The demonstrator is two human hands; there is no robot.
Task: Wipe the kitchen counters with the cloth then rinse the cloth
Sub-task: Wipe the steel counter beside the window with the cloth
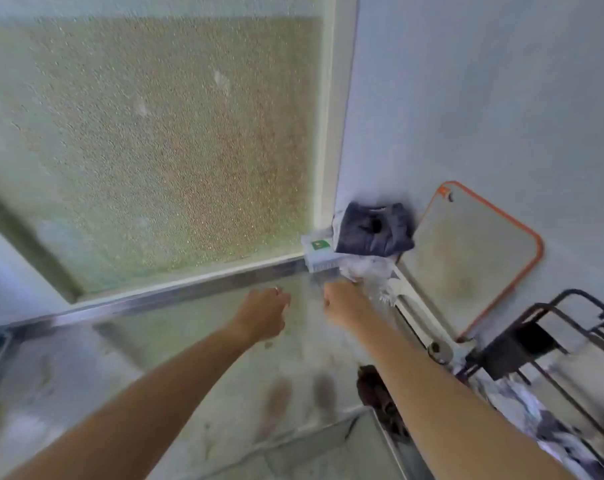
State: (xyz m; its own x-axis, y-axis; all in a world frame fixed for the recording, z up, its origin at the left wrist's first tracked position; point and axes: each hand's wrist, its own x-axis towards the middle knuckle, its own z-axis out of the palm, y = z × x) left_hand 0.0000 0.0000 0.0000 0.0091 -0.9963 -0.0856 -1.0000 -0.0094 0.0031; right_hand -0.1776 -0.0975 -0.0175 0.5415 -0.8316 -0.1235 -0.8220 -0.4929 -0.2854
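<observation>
Both my hands out over desk's far edge by window. Left hand (264,315) loosely curled, holding nothing. Right hand (343,304) grips whitish cloth (369,275) at far right corner. Blurred. Advice: press flat, sweep corner outward, skirt dark bundle (375,228).

no legible txt, green label (321,244) on white box (316,252) blurred

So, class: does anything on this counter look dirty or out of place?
Yes. Two brownish smears mark the counter near its front edge, and a dark cloth sits bunched in the corner by the window. The picture is blurred, so finer marks are unclear.
</observation>
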